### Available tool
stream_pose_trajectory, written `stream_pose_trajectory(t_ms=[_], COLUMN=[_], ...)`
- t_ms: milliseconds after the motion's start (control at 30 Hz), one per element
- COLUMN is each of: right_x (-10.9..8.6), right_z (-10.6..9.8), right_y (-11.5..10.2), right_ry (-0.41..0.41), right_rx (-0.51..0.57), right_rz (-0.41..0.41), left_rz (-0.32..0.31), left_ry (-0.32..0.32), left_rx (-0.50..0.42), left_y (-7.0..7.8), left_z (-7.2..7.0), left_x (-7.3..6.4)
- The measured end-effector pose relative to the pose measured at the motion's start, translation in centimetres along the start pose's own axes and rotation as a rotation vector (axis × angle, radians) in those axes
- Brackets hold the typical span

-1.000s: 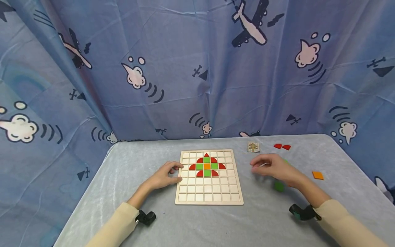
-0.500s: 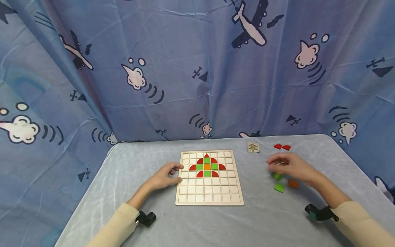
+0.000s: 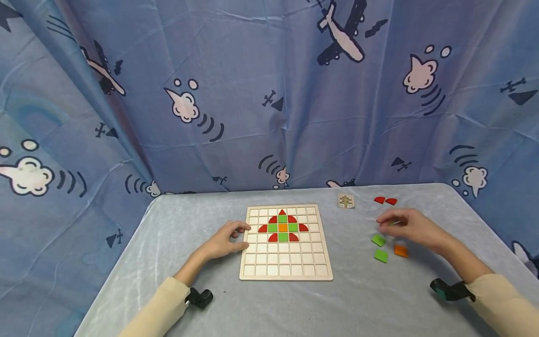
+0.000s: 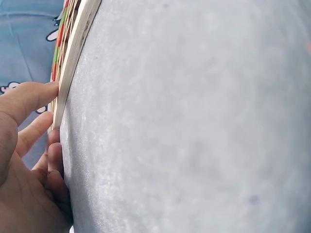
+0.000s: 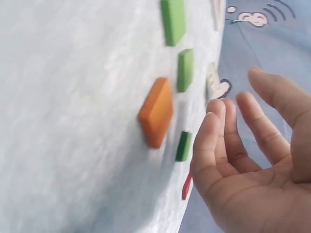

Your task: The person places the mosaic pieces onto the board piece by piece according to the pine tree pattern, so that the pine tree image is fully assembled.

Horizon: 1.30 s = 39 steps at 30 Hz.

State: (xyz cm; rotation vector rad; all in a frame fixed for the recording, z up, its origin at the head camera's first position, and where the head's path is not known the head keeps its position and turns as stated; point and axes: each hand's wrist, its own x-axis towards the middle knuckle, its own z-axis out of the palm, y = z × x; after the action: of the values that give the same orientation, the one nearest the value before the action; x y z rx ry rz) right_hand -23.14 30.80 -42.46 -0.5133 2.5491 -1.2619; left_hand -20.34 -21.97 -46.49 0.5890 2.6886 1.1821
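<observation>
My left hand (image 3: 223, 241) rests at the left edge of a wooden grid board (image 3: 284, 258), thumb and fingertips touching its rim (image 4: 80, 46). Red, green and orange pieces form a pattern in the board's upper middle, around an orange square (image 3: 283, 228). My right hand (image 3: 410, 228) hovers over loose tiles at the right, fingers loosely bent and nothing between them. Below its fingertips lie two light green tiles (image 3: 381, 256) and an orange tile (image 3: 401, 251). In the right wrist view, another green tile (image 5: 183, 146) sits close to the fingers.
Two red quarter-round pieces (image 3: 380, 200) lie farther back on the right. A small pattern card (image 3: 346, 201) is behind and right of the board. Grey cloth (image 3: 189, 206) covers the table, and a blue printed curtain (image 3: 236, 117) hangs behind it.
My right hand has moved right, away from the board and over the loose tiles, uncovering green and orange ones. The right forearm now covers the farther orange tile. My left hand stays put.
</observation>
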Motion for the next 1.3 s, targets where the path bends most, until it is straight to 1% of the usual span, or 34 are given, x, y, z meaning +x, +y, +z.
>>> stream_pose_trajectory(t_ms=[167, 367, 433, 567, 667, 800, 1000, 1167, 1300], right_x=[-0.3, -1.3, -1.6, -2.4, -2.8, -3.1, -3.1, -3.0, -3.0], right_z=[-0.4, -1.2, -1.4, -1.6, -1.4, -0.9, -0.3, 0.1, 0.2], right_y=[0.5, 1.5, 1.9, 2.8, 3.4, 3.9, 4.2, 4.2, 3.9], right_ry=[-0.021, -0.064, -0.073, -0.074, -0.058, -0.041, -0.042, -0.057, -0.062], right_rx=[-0.049, -0.091, -0.096, -0.101, -0.108, -0.118, -0.146, -0.141, -0.162], right_rz=[-0.041, -0.056, -0.073, -0.153, -0.181, -0.169, -0.147, -0.111, -0.111], left_rz=[0.003, 0.013, 0.015, 0.020, 0.022, 0.022, 0.020, 0.026, 0.036], left_ry=[-0.001, 0.002, 0.002, 0.002, 0.001, 0.002, 0.005, 0.009, 0.009], left_rx=[-0.004, -0.003, -0.007, -0.009, -0.005, -0.001, 0.001, 0.002, 0.001], left_y=[0.0, -0.1, -0.1, -0.2, -0.2, -0.2, -0.3, -0.4, -0.5], left_z=[0.0, 0.2, 0.2, 0.2, 0.2, 0.2, 0.2, 0.2, 0.1], left_x=[0.0, 0.1, 0.1, 0.2, 0.2, 0.2, 0.1, 0.0, 0.0])
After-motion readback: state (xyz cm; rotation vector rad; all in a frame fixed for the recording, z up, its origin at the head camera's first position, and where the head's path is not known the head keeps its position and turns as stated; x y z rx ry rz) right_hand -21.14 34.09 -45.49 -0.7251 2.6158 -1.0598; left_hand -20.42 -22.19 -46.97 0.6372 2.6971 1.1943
